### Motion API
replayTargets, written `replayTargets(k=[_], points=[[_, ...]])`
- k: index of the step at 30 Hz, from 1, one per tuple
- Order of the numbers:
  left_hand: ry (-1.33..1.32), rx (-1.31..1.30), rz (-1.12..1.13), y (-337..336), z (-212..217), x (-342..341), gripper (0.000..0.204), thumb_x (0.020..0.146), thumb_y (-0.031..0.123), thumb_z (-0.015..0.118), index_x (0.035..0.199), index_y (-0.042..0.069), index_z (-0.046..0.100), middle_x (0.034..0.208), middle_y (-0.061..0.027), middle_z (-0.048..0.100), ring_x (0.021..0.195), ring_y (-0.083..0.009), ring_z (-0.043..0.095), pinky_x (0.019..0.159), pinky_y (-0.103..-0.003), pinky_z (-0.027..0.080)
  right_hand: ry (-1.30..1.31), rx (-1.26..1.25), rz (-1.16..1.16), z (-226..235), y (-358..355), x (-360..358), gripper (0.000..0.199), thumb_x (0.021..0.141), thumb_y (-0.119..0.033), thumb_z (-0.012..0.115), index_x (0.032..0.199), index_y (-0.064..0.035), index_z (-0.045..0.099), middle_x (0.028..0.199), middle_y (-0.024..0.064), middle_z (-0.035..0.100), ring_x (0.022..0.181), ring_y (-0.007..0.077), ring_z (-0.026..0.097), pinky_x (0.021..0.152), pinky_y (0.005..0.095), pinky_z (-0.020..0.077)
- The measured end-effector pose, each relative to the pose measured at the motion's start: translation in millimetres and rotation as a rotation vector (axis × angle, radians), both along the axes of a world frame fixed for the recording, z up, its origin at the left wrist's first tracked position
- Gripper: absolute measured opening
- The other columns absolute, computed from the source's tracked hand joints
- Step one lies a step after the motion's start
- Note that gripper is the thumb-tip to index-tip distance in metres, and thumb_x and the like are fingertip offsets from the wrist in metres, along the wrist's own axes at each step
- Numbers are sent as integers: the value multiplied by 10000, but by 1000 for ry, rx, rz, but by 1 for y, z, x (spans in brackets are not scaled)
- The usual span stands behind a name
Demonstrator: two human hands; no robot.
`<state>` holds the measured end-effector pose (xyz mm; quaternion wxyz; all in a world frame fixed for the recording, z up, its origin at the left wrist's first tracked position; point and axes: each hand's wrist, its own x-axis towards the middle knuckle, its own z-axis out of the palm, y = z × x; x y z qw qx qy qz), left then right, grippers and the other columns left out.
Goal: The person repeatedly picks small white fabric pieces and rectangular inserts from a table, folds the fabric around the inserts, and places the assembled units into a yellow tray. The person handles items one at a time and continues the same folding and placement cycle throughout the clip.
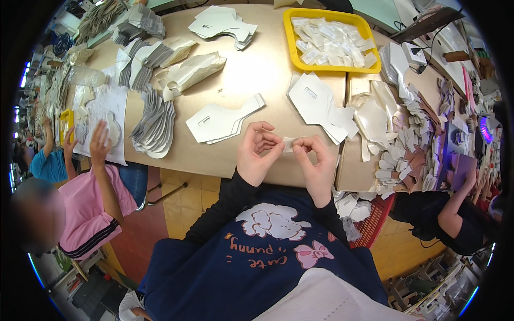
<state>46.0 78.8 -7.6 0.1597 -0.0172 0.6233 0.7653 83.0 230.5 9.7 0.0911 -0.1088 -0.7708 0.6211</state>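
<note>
Both hands meet over the near edge of the table, pinching one small cream-white piece (289, 143) between them. My left hand (259, 152) holds its left end between thumb and forefinger, the other fingers curled. At the opposite end, my right hand (316, 160) grips with thumb and forefinger. Just beyond my left hand lies a stack of white cut shoe-upper pieces (222, 119). A second stack of white pieces (319, 104), with a small slot in the top one, rests beyond my right hand.
A yellow tray (289, 45) of small cream packets stands at the far right. Grey and white cut pieces (153, 123) are stacked on the left. Loose small pieces (393, 163) cover the table's right end. Co-workers sit on both sides; a pink sleeve (91, 208) shows at left.
</note>
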Motion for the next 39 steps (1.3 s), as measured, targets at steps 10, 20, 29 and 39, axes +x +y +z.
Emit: replayTargets(k=[10, 20, 29, 39], points=[[-93, 23, 51, -8, -4, -1, 338, 868, -46, 712, 1073, 56, 464, 941, -112, 691, 885, -125, 671, 805, -239, 522, -108, 23, -6, -10, 21, 3, 138, 874, -33, 705, 820, 38, 599, 778, 38, 552, 757, 125, 508, 712, 259, 410], [-256, -99, -55, -8, -43, 1, 316, 841, -60, 736, 932, 63, 460, 913, -150, 712, 808, -151, 699, 723, -241, 558, 25, 190, -261, -42, 44, 47, 149, 871, 0, 690, 785, 18, 569, 769, 66, 529, 699, 150, 512, 657, 266, 419], [183, -845, -162, -29, -48, -11, 119, 811, 26, 744, 875, 33, 644, 916, -48, 680, 731, -112, 642, 667, -242, 513, 196, -70, -327, -76, 78, 76, 114, 877, 90, 549, 820, -6, 524, 888, 83, 606, 759, 145, 619, 696, 262, 500], [645, -755, -125, 21, 12, -86, 155, 837, 35, 696, 988, 29, 661, 936, -63, 643, 765, -166, 588, 683, -283, 471, 261, 243, -83, -86, 79, 72, 194, 751, 147, 460, 733, -11, 571, 650, 111, 593, 570, 211, 609, 539, 298, 451]])
